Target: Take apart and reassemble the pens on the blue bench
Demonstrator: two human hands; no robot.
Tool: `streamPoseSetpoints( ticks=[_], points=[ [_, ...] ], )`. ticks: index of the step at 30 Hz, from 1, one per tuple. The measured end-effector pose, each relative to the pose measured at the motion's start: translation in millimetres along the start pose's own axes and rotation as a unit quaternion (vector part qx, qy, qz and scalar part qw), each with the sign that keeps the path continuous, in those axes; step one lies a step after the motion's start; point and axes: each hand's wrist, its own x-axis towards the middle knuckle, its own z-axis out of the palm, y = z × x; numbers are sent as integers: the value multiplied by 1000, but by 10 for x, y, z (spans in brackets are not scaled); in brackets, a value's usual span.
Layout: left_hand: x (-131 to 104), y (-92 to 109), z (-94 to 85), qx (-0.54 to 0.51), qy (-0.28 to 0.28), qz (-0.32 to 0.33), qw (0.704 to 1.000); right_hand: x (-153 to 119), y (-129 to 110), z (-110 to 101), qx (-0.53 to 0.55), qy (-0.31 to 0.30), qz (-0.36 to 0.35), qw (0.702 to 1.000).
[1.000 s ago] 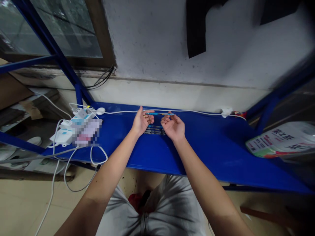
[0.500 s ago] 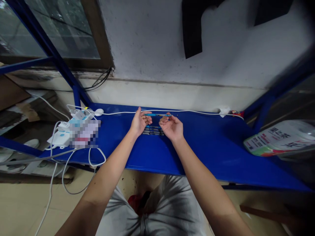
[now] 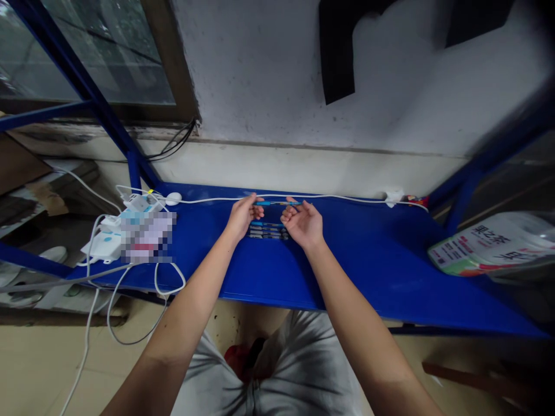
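Observation:
A slim blue pen (image 3: 274,203) is held level above the blue shelf (image 3: 269,271), spanning the gap between my hands. My left hand (image 3: 243,217) pinches its left end between thumb and fingers. At the other end, my right hand (image 3: 302,222) grips the tip side with thumb and fingertips, palm turned up. Just below the held pen, several pens (image 3: 267,232) with clear barrels lie side by side in a small row on the shelf. The nearest of them to the wall has a blue end; the others look grey or dark.
White power strips (image 3: 106,240) and tangled cables sit on the left, beside a blurred-out item (image 3: 150,237). A white cable (image 3: 217,200) runs along the back edge. A large labelled plastic bottle (image 3: 489,245) lies at the right. Blue frame posts rise on both sides.
My left thumb has come down from its raised position onto the pen's left end. My right hand and the pen stay nearly in place.

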Motion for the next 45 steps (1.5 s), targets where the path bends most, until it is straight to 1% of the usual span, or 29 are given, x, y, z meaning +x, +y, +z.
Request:
streamPoseSetpoints(
  ticks=[2,4,8,10,14,17,20,22,26,28,30,35,40,45],
  points=[
    [43,-22,-68,79,11,40,996,38,3,-22,-53,28,-5,998],
    [103,-49,-161,155,17,67,985,79,18,-50,-107,51,-24,993],
    [231,-118,-349,247,40,122,960,168,71,-127,-189,81,-71,976],
    [290,-167,-417,278,45,137,950,217,96,-174,-223,100,-93,965],
    [400,-280,-492,301,36,126,945,303,135,-275,-325,132,-133,927],
    [463,-335,-505,345,19,146,927,341,154,-350,-413,134,-147,889],
    [490,-345,-490,398,5,163,903,351,154,-416,-488,111,-140,855],
    [491,-338,-474,430,0,173,886,345,131,-451,-518,72,-128,843],
    [486,-334,-445,473,20,182,862,324,41,-505,-543,-27,-105,832],
    [490,-344,-437,486,31,178,855,318,2,-529,-543,-60,-98,832],
    [498,-356,-436,494,35,176,851,318,-16,-550,-541,-79,-102,831],
    [513,-363,-449,481,40,169,859,326,23,-578,-543,-92,-124,825],
    [501,-336,-457,475,49,157,864,335,76,-588,-581,-88,-162,793],
    [449,-286,-458,442,97,170,875,331,101,-604,-599,-83,-169,779]
  ],
)
